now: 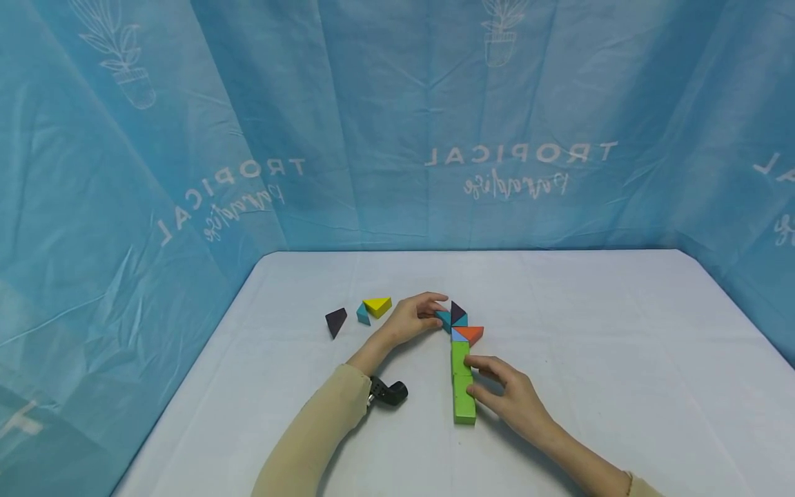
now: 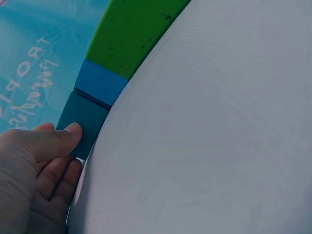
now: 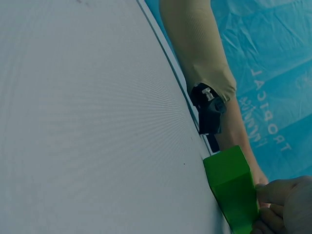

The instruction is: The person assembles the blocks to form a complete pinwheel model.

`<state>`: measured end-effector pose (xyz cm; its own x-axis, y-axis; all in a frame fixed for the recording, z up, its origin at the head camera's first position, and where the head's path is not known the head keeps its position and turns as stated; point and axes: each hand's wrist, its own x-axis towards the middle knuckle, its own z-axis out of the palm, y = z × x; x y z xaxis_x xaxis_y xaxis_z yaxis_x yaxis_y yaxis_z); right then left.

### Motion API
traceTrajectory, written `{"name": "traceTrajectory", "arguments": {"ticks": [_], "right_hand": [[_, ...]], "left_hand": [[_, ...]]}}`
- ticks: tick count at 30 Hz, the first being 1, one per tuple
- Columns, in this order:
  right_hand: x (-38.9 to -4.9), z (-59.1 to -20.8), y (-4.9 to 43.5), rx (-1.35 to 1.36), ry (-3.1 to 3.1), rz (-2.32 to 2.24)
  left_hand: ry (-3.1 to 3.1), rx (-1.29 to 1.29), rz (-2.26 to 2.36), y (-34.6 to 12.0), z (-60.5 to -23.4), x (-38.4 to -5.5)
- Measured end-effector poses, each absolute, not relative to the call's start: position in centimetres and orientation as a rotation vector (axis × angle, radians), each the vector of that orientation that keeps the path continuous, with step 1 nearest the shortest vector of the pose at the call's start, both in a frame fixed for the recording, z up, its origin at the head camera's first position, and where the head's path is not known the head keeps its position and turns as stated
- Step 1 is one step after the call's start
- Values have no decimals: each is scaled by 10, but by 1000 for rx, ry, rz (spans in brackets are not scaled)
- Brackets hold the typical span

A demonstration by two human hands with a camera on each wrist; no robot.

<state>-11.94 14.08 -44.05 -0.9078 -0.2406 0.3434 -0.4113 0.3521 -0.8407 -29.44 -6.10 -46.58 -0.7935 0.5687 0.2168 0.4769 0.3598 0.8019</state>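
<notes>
Two green blocks [image 1: 462,393] lie end to end in a line on the table. At their far end sit a light blue triangular block [image 1: 458,335] and an orange triangular block [image 1: 474,334]. Beyond these are a dark triangular block [image 1: 457,313] and teal pieces. My left hand [image 1: 415,319] pinches a teal block [image 2: 87,119] at the left of this far end, its thumb on the near face. Beside the green blocks, my right hand [image 1: 512,397] touches their right side with thumb and fingertips, the fingers loosely bent. In the right wrist view, a green block [image 3: 231,190] partly hides the left hand.
A black quadrilateral block [image 1: 336,322], a small teal block [image 1: 363,314] and a yellow triangular block [image 1: 377,306] lie left of the left hand. A black wrist camera [image 1: 389,393] sticks out from the left sleeve. Blue printed curtains [image 1: 385,138] hang behind the white table [image 1: 621,359].
</notes>
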Motion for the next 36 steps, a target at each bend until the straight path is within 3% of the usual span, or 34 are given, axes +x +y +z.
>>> {"name": "traceTrajectory", "arguments": {"ticks": [9,18,27,36], "right_hand": [[-119,-441,138,613,-2435,1590],[-118,-439,140,608,-2421,1561],[-117,-436,141,599,-2447,1564],[-124,-458,144,584,-2451,1589]], "left_hand": [[2495,968,1461,-68,-463,-294],[2483,952,1702,-111,-406,-276],[2701,700,1499,-165,-432,-301],[2789,711,1260,-172,-440,-305]]}}
